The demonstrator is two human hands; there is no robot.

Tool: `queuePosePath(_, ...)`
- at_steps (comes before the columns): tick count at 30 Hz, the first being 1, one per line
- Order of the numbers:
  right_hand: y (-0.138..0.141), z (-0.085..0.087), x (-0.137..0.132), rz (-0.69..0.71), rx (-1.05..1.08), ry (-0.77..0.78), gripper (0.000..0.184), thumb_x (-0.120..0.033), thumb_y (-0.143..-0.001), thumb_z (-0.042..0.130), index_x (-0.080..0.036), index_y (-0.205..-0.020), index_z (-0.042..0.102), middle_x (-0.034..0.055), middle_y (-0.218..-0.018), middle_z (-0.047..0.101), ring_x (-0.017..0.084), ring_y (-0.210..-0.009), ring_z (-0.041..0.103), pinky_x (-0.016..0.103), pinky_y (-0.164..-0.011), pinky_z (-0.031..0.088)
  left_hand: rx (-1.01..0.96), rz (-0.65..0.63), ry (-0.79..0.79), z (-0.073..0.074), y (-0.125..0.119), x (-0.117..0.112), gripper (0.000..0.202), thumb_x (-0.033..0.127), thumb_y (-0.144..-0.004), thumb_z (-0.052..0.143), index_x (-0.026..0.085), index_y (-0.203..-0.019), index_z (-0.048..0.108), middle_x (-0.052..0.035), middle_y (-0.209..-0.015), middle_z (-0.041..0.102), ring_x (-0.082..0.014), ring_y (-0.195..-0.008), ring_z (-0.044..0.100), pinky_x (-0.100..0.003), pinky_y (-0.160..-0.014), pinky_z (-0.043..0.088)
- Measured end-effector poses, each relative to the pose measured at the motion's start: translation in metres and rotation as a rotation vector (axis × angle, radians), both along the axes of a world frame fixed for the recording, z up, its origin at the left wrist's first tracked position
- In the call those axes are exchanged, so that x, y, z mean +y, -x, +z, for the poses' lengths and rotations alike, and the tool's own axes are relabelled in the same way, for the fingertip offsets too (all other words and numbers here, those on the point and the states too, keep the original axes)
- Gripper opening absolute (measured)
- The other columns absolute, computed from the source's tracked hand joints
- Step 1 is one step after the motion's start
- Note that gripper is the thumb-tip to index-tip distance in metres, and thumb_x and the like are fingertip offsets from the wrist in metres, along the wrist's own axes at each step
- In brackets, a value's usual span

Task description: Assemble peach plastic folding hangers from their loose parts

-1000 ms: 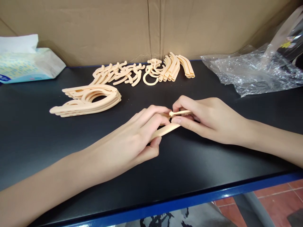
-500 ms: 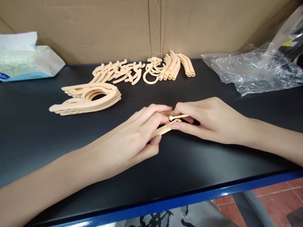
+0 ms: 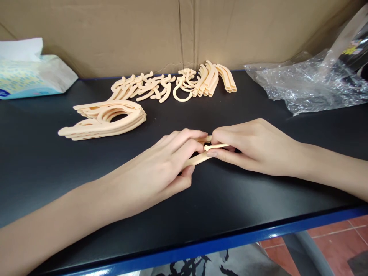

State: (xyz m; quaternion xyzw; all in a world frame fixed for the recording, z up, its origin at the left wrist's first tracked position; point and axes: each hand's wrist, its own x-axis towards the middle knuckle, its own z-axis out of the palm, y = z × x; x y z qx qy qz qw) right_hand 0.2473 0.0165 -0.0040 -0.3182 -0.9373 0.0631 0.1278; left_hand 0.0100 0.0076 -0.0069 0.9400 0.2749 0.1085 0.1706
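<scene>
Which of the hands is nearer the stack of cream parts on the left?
Left. The left hand is to the right and on the near side of the stack, apart from it; the right hand is farther right.

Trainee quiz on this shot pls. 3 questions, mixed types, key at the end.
1. True or false: the left hand lies flat on the table, holding nothing.

2. What lies at the table's right rear?
A) tissue pack
B) clear plastic bag
C) stack of curved pieces

3. What does the right hand hold between thumb and fingers?

Key:
1. False; it grips a cream-coloured bar.
2. B.
3. A slim cream-coloured piece with a small knob at its end.
</scene>
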Motion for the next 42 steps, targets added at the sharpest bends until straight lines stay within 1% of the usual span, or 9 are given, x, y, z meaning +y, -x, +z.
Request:
queuePosePath(4,-0.0003,-0.0006,0.0001,0.003,0.002,-0.007,0.029,-0.038,-0.102,0.039,-0.018,-0.087,0.054,0.0,-0.077,0.063,0.011,-0.057,0.052,0.026,-0.053,0.03,0.007,-0.001,-0.011,0.0007,-0.0002,-0.0003,0.034,0.012,-0.096,0.039,0.019,-0.128,0.047,-0.0095,-0.14,0.044,-0.0213,-0.122,0.05,-0.039,-0.104,0.043)
queuePosePath(10,-0.0008,-0.0014,0.0011,-0.001,-0.009,0.014,0.028,-0.038,-0.102,0.04,-0.018,-0.091,0.056,0.0009,-0.08,0.065,0.012,-0.061,0.054,0.026,-0.054,0.032,0.019,0.001,-0.015,0.0,-0.0003,-0.0005,0.034,0.013,-0.097,0.038,0.018,-0.129,0.046,-0.0087,-0.141,0.043,-0.0195,-0.123,0.049,-0.036,-0.105,0.042)
queuePosePath(15,-0.0012,-0.0005,0.0011,0.001,-0.024,0.025,0.029,-0.039,-0.102,0.039,-0.018,-0.091,0.056,0.0019,-0.082,0.065,0.012,-0.062,0.055,0.026,-0.054,0.032,0.022,-0.007,-0.033,-0.0008,-0.0004,0.0002,0.034,0.014,-0.097,0.038,0.018,-0.129,0.047,-0.0097,-0.14,0.045,-0.0211,-0.122,0.049,-0.039,-0.105,0.042)
queuePosePath(27,-0.0017,-0.0007,0.0016,0.038,-0.016,0.025,0.028,-0.038,-0.103,0.038,-0.018,-0.09,0.053,0.0007,-0.078,0.062,0.011,-0.059,0.052,0.026,-0.054,0.03,0.036,-0.015,-0.072,0.001,-0.0008,-0.0008,0.028,0.013,-0.097,0.039,0.015,-0.122,0.051,-0.0107,-0.138,0.047,-0.0207,-0.124,0.048,-0.037,-0.105,0.041)
queuePosePath(33,-0.0013,0.0,0.0024,0.057,-0.009,0.029,0.029,-0.038,-0.103,0.036,-0.02,-0.085,0.05,-0.0001,-0.075,0.059,0.011,-0.056,0.048,0.027,-0.053,0.03,0.042,-0.02,-0.09,0.0012,-0.0014,-0.0019,0.026,0.013,-0.097,0.041,0.013,-0.12,0.053,-0.0116,-0.138,0.048,-0.0211,-0.123,0.049,-0.038,-0.105,0.041)
queuePosePath(37,-0.001,-0.0003,0.0026,0.051,-0.015,0.028,0.029,-0.039,-0.102,0.037,-0.021,-0.083,0.049,0.0001,-0.075,0.061,0.012,-0.057,0.051,0.027,-0.053,0.032,0.036,-0.033,-0.127,0.0004,-0.0013,-0.0022,0.025,0.013,-0.097,0.041,0.012,-0.119,0.053,-0.0133,-0.137,0.049,-0.0222,-0.125,0.049,-0.038,-0.106,0.041)
queuePosePath(42,-0.0008,-0.0006,0.0027,0.055,-0.025,0.027,0.028,-0.039,-0.102,0.037,-0.022,-0.084,0.049,0.0006,-0.076,0.062,0.013,-0.057,0.053,0.028,-0.052,0.033,0.05,-0.045,-0.153,-0.0007,-0.0003,-0.0014,0.026,0.012,-0.096,0.041,0.014,-0.118,0.053,-0.0131,-0.138,0.049,-0.0234,-0.125,0.05,-0.039,-0.105,0.042)
